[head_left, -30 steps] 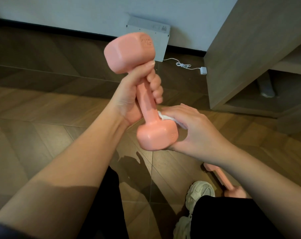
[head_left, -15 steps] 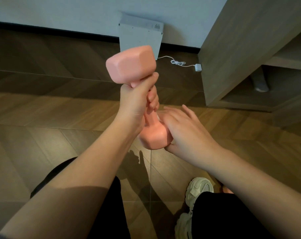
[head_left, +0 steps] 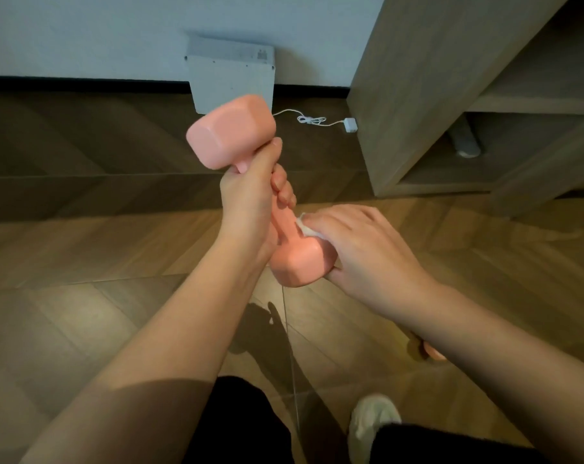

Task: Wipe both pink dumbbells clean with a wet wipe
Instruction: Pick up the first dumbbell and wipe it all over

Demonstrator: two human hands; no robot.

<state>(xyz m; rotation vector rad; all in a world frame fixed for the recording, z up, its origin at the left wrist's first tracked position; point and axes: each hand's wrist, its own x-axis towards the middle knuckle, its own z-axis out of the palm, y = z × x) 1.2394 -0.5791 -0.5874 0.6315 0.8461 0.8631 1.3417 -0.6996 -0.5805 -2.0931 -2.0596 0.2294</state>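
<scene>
My left hand [head_left: 250, 199] grips the handle of a pink dumbbell [head_left: 232, 132], held nearly upright above the wooden floor. Its lower head [head_left: 295, 262] points down toward me. My right hand [head_left: 360, 249] wraps around that lower head and presses a white wet wipe [head_left: 305, 227] against it near the handle. Only a small edge of the wipe shows past my fingers. A second pink dumbbell [head_left: 432, 353] lies on the floor, mostly hidden under my right forearm.
A white box [head_left: 232, 78] leans against the wall, with a white cable and plug [head_left: 349, 124] on the floor beside it. A wooden shelf unit [head_left: 451, 95] stands at the right. My legs and a white shoe [head_left: 372, 420] are at the bottom.
The dumbbell's top head tilted left and toward me. My right hand shifted on the lower head, and the wipe's edge shows again near the handle.
</scene>
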